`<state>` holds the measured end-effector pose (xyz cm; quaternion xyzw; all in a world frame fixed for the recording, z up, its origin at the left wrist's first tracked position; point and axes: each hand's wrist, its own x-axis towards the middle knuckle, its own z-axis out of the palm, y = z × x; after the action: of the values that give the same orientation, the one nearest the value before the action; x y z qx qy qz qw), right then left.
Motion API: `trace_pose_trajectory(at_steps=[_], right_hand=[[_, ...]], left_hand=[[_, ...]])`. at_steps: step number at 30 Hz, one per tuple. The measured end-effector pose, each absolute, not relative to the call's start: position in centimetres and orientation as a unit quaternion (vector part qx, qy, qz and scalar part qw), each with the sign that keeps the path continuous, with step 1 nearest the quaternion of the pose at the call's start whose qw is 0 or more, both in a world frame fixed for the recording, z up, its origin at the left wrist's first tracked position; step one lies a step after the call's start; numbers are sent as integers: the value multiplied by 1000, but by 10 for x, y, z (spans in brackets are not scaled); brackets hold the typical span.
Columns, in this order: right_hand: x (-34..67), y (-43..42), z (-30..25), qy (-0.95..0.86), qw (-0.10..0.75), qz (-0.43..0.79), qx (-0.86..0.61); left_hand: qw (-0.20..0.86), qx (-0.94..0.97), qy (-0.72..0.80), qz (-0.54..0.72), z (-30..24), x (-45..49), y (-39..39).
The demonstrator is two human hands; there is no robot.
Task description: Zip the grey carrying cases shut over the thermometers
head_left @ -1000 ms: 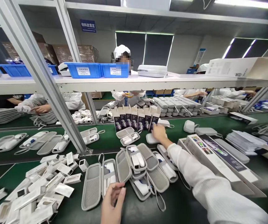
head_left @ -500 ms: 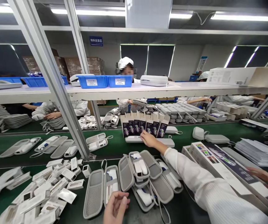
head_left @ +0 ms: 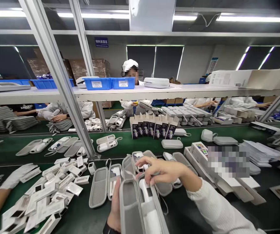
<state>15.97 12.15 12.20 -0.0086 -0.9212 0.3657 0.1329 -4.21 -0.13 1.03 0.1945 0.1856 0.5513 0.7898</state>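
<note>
An open grey zip case (head_left: 131,206) is between my hands in the lower middle. A white handheld device (head_left: 151,216), looking like a thermometer, lies in its right half under a grey strap. My left hand (head_left: 115,206) grips the case's left edge. My right hand (head_left: 165,172) comes from the right with fingers bent down on the top of the right half, beside the device's head; the exact contact is partly hidden. Just behind are more open cases with white devices, including a grey case (head_left: 99,188) to the left.
Small white boxes (head_left: 48,195) are heaped at left, near a co-worker's gloved hand (head_left: 15,177). Upright printed boxes (head_left: 152,126) and a closed case (head_left: 171,144) stand on the green belt. At right are long cartons (head_left: 228,182). A metal post (head_left: 64,87) and shelf (head_left: 179,92) rise ahead.
My right hand has come back from the belt, where one of two closed cases is gone. An open case is now between both hands. A co-worker's hand at right has left view.
</note>
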Motion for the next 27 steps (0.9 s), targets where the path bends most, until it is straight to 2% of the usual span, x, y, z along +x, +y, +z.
trace_pose_trajectory(at_steps=[5, 9, 13, 15, 17, 19, 23, 27], right_hand=[[159, 105, 96, -890, 147, 432, -21], [154, 88, 77, -839, 212, 496, -71], [147, 65, 57, -786, 334, 489, -175], [146, 52, 44, -711, 421, 505, -249], [146, 38, 26, -626, 470, 543, -304], [145, 22, 6, -557, 445, 624, -320], [135, -9, -26, -473, 322, 787, -232], [120, -22, -33, -486, 294, 805, -170]], left_hand=[[818, 170, 256, 486, 12, -26, -24], [731, 141, 350, 568, 7, -10, -31], [727, 76, 359, 580, -3, -2, -35], [714, 67, 322, 618, -4, -4, -35], [672, 60, 289, 679, 1, -10, -34], [627, 46, 275, 727, 7, -19, -30], [596, 44, 282, 750, 15, -36, -17], [585, 62, 268, 763, 18, -41, -11]])
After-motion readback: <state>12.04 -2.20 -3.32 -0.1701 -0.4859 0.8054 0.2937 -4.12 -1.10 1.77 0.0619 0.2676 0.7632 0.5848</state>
